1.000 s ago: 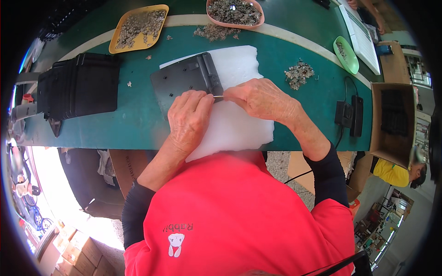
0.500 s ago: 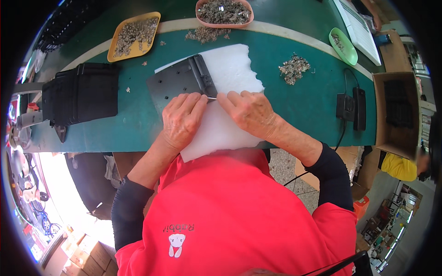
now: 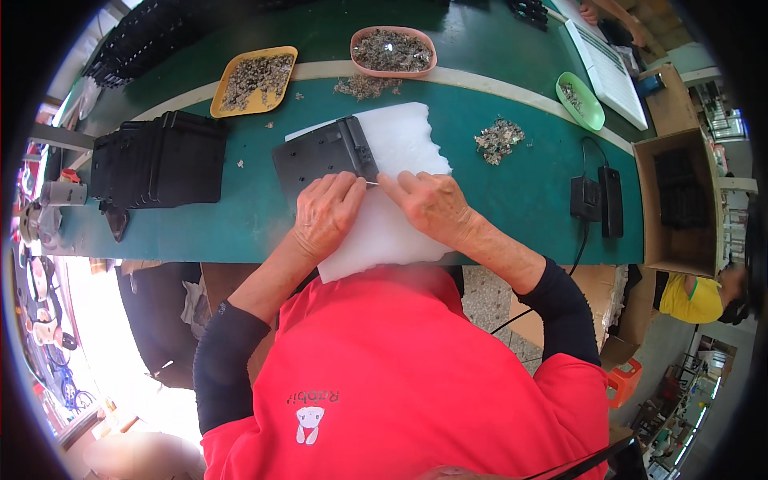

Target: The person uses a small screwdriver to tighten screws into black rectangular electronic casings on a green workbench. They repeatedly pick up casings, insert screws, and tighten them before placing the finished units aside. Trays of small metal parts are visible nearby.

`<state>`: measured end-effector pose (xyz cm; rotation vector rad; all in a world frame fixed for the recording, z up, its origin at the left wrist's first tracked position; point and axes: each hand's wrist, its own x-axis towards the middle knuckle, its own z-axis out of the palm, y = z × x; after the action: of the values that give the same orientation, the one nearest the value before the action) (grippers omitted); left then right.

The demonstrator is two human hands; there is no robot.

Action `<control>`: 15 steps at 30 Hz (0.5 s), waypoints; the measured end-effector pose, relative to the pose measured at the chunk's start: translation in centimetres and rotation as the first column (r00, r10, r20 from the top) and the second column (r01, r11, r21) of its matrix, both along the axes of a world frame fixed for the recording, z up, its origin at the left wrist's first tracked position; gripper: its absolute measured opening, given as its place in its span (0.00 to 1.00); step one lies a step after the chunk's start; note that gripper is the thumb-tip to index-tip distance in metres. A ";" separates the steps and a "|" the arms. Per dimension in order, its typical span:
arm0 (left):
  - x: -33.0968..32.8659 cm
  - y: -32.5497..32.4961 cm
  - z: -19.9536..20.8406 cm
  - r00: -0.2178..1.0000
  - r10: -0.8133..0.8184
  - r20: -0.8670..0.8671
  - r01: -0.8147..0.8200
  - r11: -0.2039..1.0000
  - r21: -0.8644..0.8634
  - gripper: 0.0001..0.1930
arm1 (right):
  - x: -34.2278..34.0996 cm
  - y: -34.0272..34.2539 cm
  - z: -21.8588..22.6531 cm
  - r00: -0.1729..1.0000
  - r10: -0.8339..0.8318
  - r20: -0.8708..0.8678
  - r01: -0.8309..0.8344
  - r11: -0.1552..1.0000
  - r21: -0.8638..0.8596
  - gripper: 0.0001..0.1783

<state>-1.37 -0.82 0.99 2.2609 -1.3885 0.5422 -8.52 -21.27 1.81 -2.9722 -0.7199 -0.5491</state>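
A flat black plastic part (image 3: 312, 156) with a raised ridge along its right side lies on a white foam sheet (image 3: 408, 136) in front of me. At its near right corner, my left hand (image 3: 326, 212) and my right hand (image 3: 432, 208) face each other with fingers pinched. Between their fingertips shows a short, thin metal pin (image 3: 371, 183); its ends are hidden by the fingers. The left fingers also cover the near edge of the black part, so I cannot tell whether the pin touches it.
Several black plastic parts (image 3: 172, 160) stand stacked at left. Small metal pieces fill a yellow tray (image 3: 217, 106), a pink tray (image 3: 354, 54) and a green tray (image 3: 592, 116); a loose pile (image 3: 499, 141) lies at right. A black power adapter (image 3: 586, 198) and cardboard box (image 3: 676, 260) are farther right.
My view has shifted slightly, so the table's things sit a little differently in it. Both hands keep their pinch on the pin beside the black part.
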 end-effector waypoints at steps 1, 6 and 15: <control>0.1 0.0 0.0 0.999 0.001 -0.037 -0.002 1.000 -0.030 0.17 | 0.2 -0.1 0.3 0.999 -0.011 -0.031 0.014 0.995 0.097 0.17; -0.1 -0.6 0.3 0.899 0.117 -0.421 -0.213 0.959 -0.188 0.43 | 2.2 1.1 0.6 0.972 -0.056 -0.230 0.229 0.468 0.854 0.10; 0.7 -0.8 -0.6 0.931 0.151 -0.333 -0.197 0.974 -0.110 0.27 | 1.9 -0.2 1.4 0.925 -0.084 -0.371 0.360 0.512 0.780 0.05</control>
<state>-0.69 -1.64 0.44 2.2464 -0.9642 0.2947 -6.59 -21.47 3.20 -2.1149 0.0285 -0.3064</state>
